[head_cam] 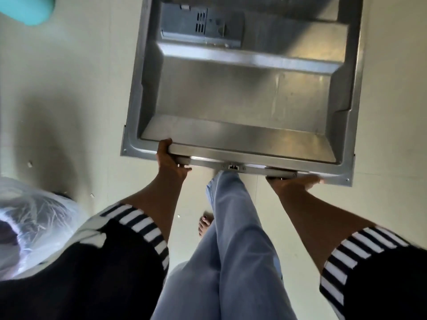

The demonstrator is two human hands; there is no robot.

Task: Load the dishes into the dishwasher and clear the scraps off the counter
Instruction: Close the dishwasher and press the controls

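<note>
The dishwasher door (242,95) lies folded down in front of me, its steel inner face up, with the grey detergent compartment (203,26) near its far end. My left hand (169,159) grips the door's near edge at the left, thumb on top and fingers curled under. My right hand (297,180) holds the same edge from underneath at the right, its fingers mostly hidden by the door. No dishes or racks show.
A bin lined with a clear plastic bag (34,218) stands at my left. A turquoise object (27,9) sits at the top left corner. Small scraps (30,163) lie on the pale floor. My legs and a bare foot (204,224) are below the door.
</note>
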